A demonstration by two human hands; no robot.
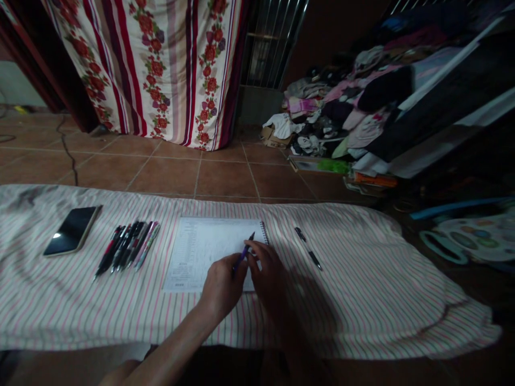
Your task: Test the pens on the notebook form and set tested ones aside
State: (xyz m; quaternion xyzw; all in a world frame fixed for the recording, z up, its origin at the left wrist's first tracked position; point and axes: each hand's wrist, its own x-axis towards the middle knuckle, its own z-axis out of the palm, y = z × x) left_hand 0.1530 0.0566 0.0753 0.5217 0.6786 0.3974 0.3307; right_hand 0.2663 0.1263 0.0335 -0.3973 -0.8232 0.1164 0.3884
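Over the spiral notebook (219,236), a purple pen (242,256) is held between both hands, its dark tip pointing away from me. My left hand (222,279) is closed around the pen's near end. The fingers of my right hand (265,271) pinch it further up, towards the tip. Printed text shows on the notebook's page, too small to read. To the right lie a black cap or pen part (300,234) and a separate black and silver pen piece (315,260). Left of the notebook, several pens (127,245) lie side by side in a row.
A dark-screened phone (73,230) lies at the left on the striped cloth (362,300) covering the table. Beyond it are a tiled floor (225,174) and a floral curtain (161,69). Piled clothes (333,107) fill the back right, and a child's patterned seat or toy (477,236) stands at the right.
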